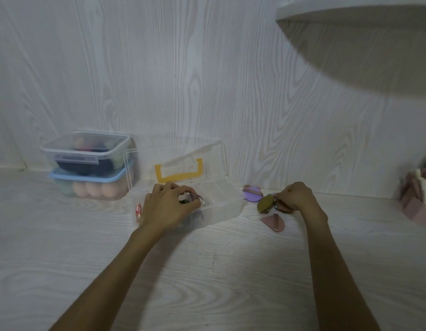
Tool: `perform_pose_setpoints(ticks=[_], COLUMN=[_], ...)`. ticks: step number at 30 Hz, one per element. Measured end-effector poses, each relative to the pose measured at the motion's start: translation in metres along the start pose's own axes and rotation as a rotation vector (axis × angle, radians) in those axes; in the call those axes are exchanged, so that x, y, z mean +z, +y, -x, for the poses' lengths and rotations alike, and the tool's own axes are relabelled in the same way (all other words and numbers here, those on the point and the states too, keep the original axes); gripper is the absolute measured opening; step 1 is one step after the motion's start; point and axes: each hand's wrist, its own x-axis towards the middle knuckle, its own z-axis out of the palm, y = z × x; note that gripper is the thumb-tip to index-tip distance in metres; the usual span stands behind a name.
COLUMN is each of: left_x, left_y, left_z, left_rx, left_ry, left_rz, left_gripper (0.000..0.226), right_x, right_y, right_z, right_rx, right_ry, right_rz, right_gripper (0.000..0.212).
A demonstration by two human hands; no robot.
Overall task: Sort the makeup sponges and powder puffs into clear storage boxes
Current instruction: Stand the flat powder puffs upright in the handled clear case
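My left hand [170,206] curls over the open clear box [221,207] mid-counter, fingers pinching a puff [195,196] just inside its rim. My right hand [294,195] pinches the olive puff [265,203] by its edge, beside the purple puff [252,193] and pink wedge puff [274,222] lying loose. They look light, soft and squashy, so I'd grip by the rim or strap.

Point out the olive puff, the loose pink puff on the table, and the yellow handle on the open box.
olive puff [265,203], head view, centre of its rounded face.
pink puff [273,222], head view, middle of its flat top.
yellow handle [177,177], head view, on its lower bar, seen through the raised lid.
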Motion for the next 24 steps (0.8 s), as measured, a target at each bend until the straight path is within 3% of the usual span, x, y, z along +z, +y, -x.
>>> perform_pose_setpoints(ticks=[5,7,13,17,24], left_x=[0.0,0.0,0.0,0.0,0.002], left_y=[0.0,0.0,0.0,-0.001,-0.001], left_z=[0.0,0.0,0.0,0.001,0.0], left_rx=[0.001,-0.002,-0.004,-0.006,-0.005], left_ry=[-0.005,0.0,-0.002,0.004,0.017], left_rz=[0.003,0.008,0.009,0.026,0.007], left_gripper=[0.03,0.029,0.029,0.029,0.032], right_x=[-0.007,-0.017,-0.032,0.0,0.053], right_y=[-0.01,-0.017,-0.062,-0.091,-0.103], right_z=[0.01,0.015,0.056,0.082,0.093], right_rx=[-0.107,-0.126,-0.317,-0.456,-0.641], right_ry=[0.142,0.194,-0.013,-0.107,-0.066], right_rz=[-0.124,-0.165,-0.463,-0.384,0.1], right_gripper=[0.016,0.021,0.028,0.028,0.032])
